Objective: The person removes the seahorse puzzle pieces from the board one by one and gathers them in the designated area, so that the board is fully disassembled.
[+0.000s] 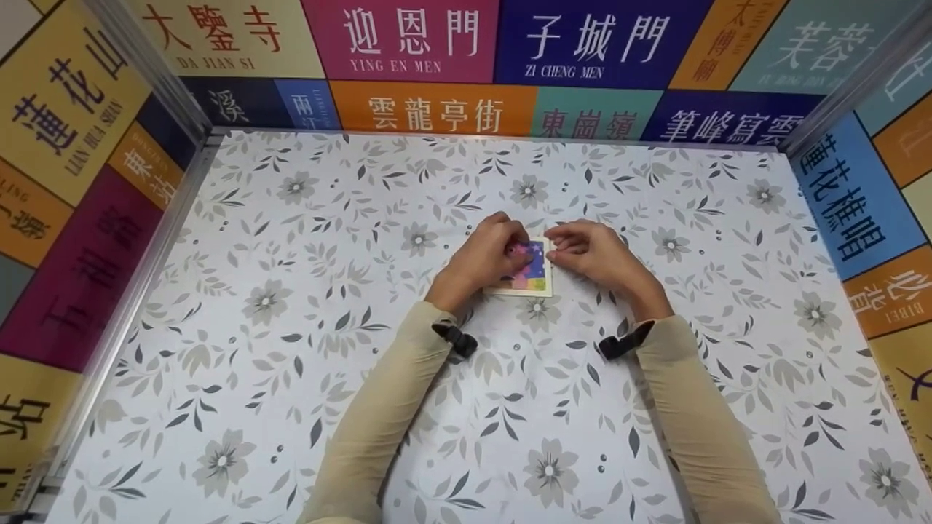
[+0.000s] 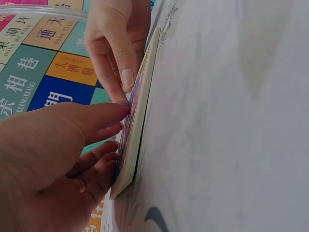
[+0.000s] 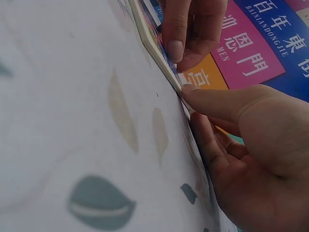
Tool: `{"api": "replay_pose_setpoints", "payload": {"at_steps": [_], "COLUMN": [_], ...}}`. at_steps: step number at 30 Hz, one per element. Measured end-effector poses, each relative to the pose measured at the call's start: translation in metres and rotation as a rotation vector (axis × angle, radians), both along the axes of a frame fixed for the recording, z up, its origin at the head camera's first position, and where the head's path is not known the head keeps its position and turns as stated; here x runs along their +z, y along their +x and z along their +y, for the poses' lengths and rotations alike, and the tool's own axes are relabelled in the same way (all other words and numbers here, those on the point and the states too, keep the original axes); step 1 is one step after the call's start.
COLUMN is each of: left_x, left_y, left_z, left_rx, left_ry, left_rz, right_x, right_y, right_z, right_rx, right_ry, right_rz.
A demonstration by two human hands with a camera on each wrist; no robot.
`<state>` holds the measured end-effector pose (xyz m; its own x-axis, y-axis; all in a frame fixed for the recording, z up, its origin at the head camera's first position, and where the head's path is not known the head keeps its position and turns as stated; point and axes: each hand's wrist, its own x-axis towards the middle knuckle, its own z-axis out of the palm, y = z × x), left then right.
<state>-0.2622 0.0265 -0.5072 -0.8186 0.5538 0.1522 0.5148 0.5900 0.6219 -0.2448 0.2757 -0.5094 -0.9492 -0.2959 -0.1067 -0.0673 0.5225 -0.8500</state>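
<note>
A small square picture board (image 1: 535,282) lies flat on the table, with a pale raised border and a colourful print in purple, pink and yellow. My left hand (image 1: 486,251) reaches over its left part, thumb and fingertips resting on the printed face and covering some of it. In the left wrist view the board's pale side edge (image 2: 140,128) shows as a thin slab. My right hand (image 1: 598,253) is at the board's right edge. Its thumb tip (image 3: 189,90) touches the border, while the other fingers bend beside it, close over the table.
The table (image 1: 291,437) wears a white cover printed with grey flowers and leaves. Panels (image 1: 415,44) with large coloured lettering stand along its back and both sides. Each sleeved wrist carries a small black camera mount (image 1: 457,339).
</note>
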Motion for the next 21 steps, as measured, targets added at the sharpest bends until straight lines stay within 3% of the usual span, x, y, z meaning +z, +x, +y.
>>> {"api": "replay_pose_setpoints", "payload": {"at_steps": [9, 21], "left_x": [0.0023, 0.0075], "left_y": [0.0013, 0.0077], "left_z": [0.0002, 0.0048], "left_rx": [-0.009, -0.047], "left_ry": [-0.013, -0.119], "left_rz": [-0.007, 0.069], "right_x": [0.0008, -0.0032], "right_y": [0.0024, 0.0007], "right_z": [0.0032, 0.0052], "right_rx": [0.008, 0.062], "right_ry": [-0.062, -0.032], "right_rz": [-0.097, -0.045]}}
